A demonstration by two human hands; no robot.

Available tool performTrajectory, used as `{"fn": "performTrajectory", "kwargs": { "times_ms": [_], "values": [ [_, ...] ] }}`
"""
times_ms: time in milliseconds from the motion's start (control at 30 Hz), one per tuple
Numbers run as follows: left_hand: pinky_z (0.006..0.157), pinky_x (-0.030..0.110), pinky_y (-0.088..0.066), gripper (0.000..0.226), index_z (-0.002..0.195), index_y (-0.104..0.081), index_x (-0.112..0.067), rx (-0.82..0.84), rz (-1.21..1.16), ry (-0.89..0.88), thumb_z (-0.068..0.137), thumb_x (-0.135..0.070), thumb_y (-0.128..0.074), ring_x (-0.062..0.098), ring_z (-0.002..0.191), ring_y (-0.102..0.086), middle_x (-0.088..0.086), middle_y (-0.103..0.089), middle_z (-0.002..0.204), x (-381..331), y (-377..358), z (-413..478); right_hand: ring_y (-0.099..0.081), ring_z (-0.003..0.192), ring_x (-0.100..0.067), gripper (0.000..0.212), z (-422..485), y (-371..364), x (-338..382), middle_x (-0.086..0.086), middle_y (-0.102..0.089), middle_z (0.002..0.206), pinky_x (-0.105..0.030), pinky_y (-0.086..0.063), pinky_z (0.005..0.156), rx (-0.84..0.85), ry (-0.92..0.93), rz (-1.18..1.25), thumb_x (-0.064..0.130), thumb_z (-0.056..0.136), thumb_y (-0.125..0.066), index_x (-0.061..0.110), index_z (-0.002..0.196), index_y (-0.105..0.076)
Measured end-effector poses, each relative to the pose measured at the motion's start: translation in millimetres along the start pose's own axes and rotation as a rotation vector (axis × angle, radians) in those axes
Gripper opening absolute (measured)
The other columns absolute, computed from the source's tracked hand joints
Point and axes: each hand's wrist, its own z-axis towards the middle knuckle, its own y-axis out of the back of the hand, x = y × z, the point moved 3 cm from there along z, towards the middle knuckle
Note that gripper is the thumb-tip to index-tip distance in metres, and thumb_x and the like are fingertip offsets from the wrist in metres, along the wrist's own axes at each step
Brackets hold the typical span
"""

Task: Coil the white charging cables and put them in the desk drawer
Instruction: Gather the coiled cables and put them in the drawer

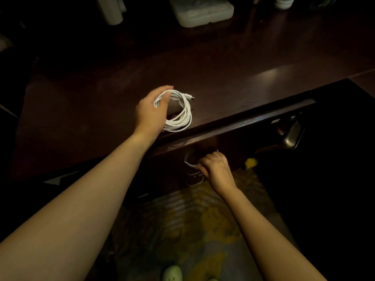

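Holds the coiled white charging cable [178,127] in the left hand [150,112], thumb and fingers curled round the coil's left side, right at the near edge of the dark worktop [233,84] and just above the drawer [233,138] front. Shows the coil as an oval loop with its long axis running near to far, the plug [190,97] sticking out at the far end and pointing right. Grips the drawer's metal handle [189,163] with the right hand [216,167], fingers wrapped round it.

cable coil [178,114] on desk [223,82] | drawer handle [190,162] below, right
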Motion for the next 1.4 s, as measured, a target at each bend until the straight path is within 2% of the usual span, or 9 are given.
{"fn": "performTrajectory", "kwargs": {
  "times_ms": [200,300,433,500,600,733,1000,1233,1400],
  "values": [
    [0.093,0.014,-0.044,0.024,0.111,-0.067,-0.015,0.006,0.003,0.005,0.092,-0.022,-0.054,0.005,0.104,-0.059,-0.008,-0.064,0.107,-0.2,0.8,-1.9,-0.062,0.078,-0.021,0.031,-49.0,11.6,1.6,0.002,-0.063,0.074,-0.027,-0.028,0.092,0.078,-0.030,0.043,0.040,0.085,-0.045,0.019,0.078,-0.067],
    [0.093,0.014,-0.044,0.024,0.111,-0.067,-0.014,0.002,0.005,0.006,0.092,-0.021,-0.054,0.005,0.104,-0.059,-0.007,-0.064,0.107,-0.6,0.6,-2.0,-0.061,0.094,-0.023,0.024,-66.2,29.0,13.7,-0.001,-0.066,0.089,-0.029,-0.033,0.097,0.112,-0.072,0.039,0.034,0.088,-0.051,0.017,0.090,-0.068],
    [0.093,0.016,-0.044,0.025,0.111,-0.067,-0.013,0.002,0.026,-0.017,0.091,-0.022,-0.054,0.006,0.104,-0.059,-0.004,-0.065,0.109,0.6,0.6,-1.1,-0.051,0.103,-0.015,0.025,-76.8,111.1,53.8,0.002,-0.061,0.104,-0.028,-0.040,0.089,-0.242,0.085,0.040,0.034,0.091,-0.051,0.019,0.106,-0.063],
    [0.091,0.012,-0.043,0.025,0.111,-0.066,-0.012,0.012,0.024,-0.021,0.092,-0.021,-0.054,0.005,0.104,-0.058,0.000,-0.065,0.113,-1.3,-0.2,-1.2,-0.049,0.107,-0.019,0.038,-63.5,130.2,48.6,0.002,-0.059,0.107,-0.033,-0.035,0.092,-0.177,0.049,-0.079,0.048,0.090,-0.044,0.021,0.110,-0.062],
    [0.088,0.006,-0.040,0.026,0.114,-0.065,-0.011,0.003,0.020,-0.010,0.093,-0.020,-0.052,0.004,0.106,-0.056,0.004,-0.064,0.118,-5.3,2.9,-5.3,-0.057,0.093,-0.022,0.051,-54.7,116.1,25.9,0.002,-0.065,0.090,-0.037,-0.038,0.085,0.056,-0.046,-0.316,0.057,0.090,-0.029,0.022,0.088,-0.066],
    [0.087,0.005,-0.041,0.024,0.115,-0.063,-0.015,-0.014,-0.064,-0.037,0.094,-0.016,-0.051,-0.001,0.103,-0.056,-0.002,-0.062,0.115,-27.9,5.8,-37.1,-0.053,0.066,-0.016,0.043,-73.2,105.1,20.3,0.008,-0.056,0.063,-0.032,-0.034,0.066,-0.013,-0.058,-0.353,0.042,0.093,-0.034,0.023,0.065,-0.060],
    [0.060,-0.001,-0.039,0.023,0.111,-0.063,-0.008,0.387,-0.121,0.054,0.093,-0.006,-0.049,-0.020,0.058,-0.051,-0.001,-0.063,0.100,7.1,-46.6,-115.2,-0.049,0.060,-0.016,0.038,-103.5,104.8,17.0,0.006,-0.054,0.057,-0.032,-0.028,0.065,-0.187,-0.059,-0.317,0.028,0.089,-0.039,0.021,0.057,-0.056],
    [0.083,-0.001,-0.038,0.023,0.111,-0.064,-0.001,0.662,-0.032,0.174,0.092,-0.004,-0.051,-0.024,0.086,-0.055,0.016,-0.066,0.115,77.7,-107.4,-144.4,-0.045,0.057,-0.014,0.036,-112.0,104.7,16.6,0.006,-0.051,0.055,-0.030,-0.025,0.064,-0.247,-0.070,-0.337,0.026,0.088,-0.040,0.020,0.055,-0.053],
    [0.091,0.011,-0.042,0.024,0.113,-0.065,-0.006,0.783,0.030,0.230,0.092,-0.009,-0.053,0.007,0.104,-0.058,0.012,-0.066,0.117,100.6,-134.6,-164.0,-0.045,0.056,-0.016,0.035,-114.6,101.0,14.9,0.004,-0.052,0.055,-0.030,-0.025,0.064,-0.303,-0.074,-0.326,0.025,0.087,-0.041,0.018,0.056,-0.055]
  ]
}}
